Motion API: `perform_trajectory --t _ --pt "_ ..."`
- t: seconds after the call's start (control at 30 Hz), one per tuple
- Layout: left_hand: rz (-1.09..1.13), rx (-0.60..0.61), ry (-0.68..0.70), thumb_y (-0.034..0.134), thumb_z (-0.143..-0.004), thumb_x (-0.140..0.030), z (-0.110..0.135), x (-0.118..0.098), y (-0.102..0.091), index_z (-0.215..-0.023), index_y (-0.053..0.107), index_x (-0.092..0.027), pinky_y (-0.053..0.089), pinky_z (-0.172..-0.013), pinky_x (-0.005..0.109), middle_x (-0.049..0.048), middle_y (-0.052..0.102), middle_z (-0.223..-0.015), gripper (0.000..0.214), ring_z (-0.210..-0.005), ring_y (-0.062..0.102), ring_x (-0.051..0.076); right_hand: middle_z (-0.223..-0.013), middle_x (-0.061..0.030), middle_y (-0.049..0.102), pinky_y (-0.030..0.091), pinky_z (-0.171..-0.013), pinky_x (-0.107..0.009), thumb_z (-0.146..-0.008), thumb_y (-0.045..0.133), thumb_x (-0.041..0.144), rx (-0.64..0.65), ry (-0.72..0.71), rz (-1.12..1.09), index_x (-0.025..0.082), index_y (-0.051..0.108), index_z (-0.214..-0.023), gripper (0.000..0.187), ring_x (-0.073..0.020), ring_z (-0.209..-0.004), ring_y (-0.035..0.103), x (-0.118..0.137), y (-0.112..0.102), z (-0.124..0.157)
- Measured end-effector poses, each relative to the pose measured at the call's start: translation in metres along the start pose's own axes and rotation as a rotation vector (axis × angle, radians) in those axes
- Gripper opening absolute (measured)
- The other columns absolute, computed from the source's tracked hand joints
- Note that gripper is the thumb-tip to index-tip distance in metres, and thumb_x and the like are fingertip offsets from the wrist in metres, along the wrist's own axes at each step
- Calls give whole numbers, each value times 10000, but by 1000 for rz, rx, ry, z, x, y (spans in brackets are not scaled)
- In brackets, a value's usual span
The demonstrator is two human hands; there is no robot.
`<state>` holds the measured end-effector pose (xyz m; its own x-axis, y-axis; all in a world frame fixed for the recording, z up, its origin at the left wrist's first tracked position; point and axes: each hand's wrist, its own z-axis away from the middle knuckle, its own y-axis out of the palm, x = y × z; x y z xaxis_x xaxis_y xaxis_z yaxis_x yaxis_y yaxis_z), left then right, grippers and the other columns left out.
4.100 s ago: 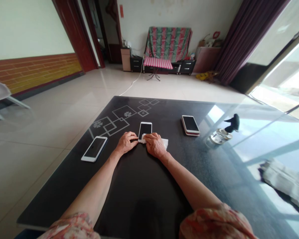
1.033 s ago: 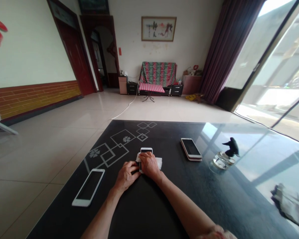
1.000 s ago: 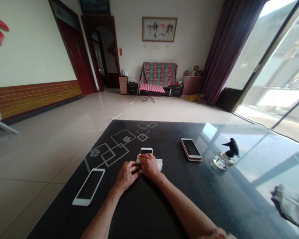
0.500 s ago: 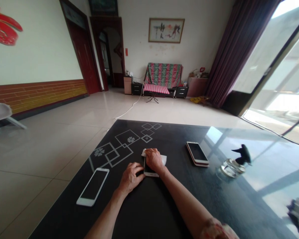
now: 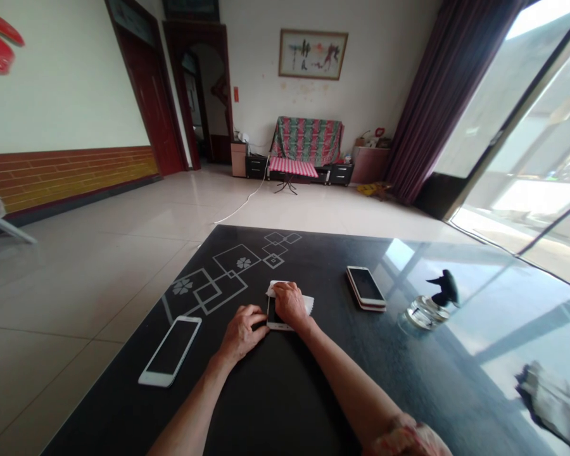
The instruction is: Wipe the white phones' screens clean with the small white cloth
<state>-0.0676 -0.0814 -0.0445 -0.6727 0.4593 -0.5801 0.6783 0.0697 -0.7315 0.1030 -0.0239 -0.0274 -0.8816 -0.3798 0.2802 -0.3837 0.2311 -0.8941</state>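
A smartphone (image 5: 279, 327) with a white frame and dark screen lies flat on the black table (image 5: 270, 392), partly covered by my hands. My left hand (image 5: 242, 330) is at its left edge, thumb near the lower corner and bent fingers along the side, gripping it. On top of the screen, my right hand (image 5: 289, 305) presses a white cloth (image 5: 309, 304) with closed fingers; the cloth sticks out at the upper left and right of the hand. Nearest to my left forearm is a white smartphone (image 5: 171, 351), lying screen up.
To the right lies another smartphone (image 5: 366, 284) on top of a reddish one. Beyond it stands a clear spray bottle (image 5: 425, 313) with a black trigger head. A crumpled grey cloth (image 5: 553, 399) lies at the right edge. Past the table are a small folding table (image 5: 293, 167) and a glass door.
My right hand and the cloth have shifted slightly on the phone, baring more of its upper end. The view has turned a little right, bringing more of the grey cloth into sight.
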Motion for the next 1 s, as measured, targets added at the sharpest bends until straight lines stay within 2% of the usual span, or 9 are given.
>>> perform_trajectory --t 0.13,0.37,0.67,0.87,1.0 --pt "-7 10 -4 664 -779 -289 0 -1 -2 -952 734 -280 494 -872 352 30 656 -1019 187 -958 569 213 -1140 -40 650 392 -878 -306 -854 441 127 -32 -9 -22 216 675 -1022 302 -216 -1024 521 -9 1 2" --pt "-9 39 -14 668 -779 -275 0 -3 -4 -968 734 -274 482 -865 336 26 650 -1012 200 -946 560 203 -1103 -75 665 378 -927 -293 -872 422 123 -29 59 -39 183 698 -982 304 -197 -1007 547 -21 3 -19" --pt "4 32 -8 662 -779 -276 0 -3 -3 -961 734 -277 481 -854 335 24 649 -997 196 -937 555 200 -1169 -63 646 387 -926 -297 -849 445 126 -76 55 -50 211 688 -1043 322 -212 -1047 547 -31 5 -3" --pt "-3 35 -12 670 -770 -267 0 -2 -3 -963 734 -278 479 -852 336 20 651 -1000 203 -934 556 199 -1082 -68 675 377 -932 -287 -835 444 98 -114 64 -77 185 700 -931 287 -200 -1013 577 -38 11 -16" --pt "-3 37 -9 671 -772 -273 0 -1 -2 -963 734 -269 477 -858 337 22 650 -1000 201 -932 556 198 -1087 -70 676 373 -938 -287 -827 445 82 -118 56 -87 177 694 -944 292 -193 -1010 585 -41 13 -16"
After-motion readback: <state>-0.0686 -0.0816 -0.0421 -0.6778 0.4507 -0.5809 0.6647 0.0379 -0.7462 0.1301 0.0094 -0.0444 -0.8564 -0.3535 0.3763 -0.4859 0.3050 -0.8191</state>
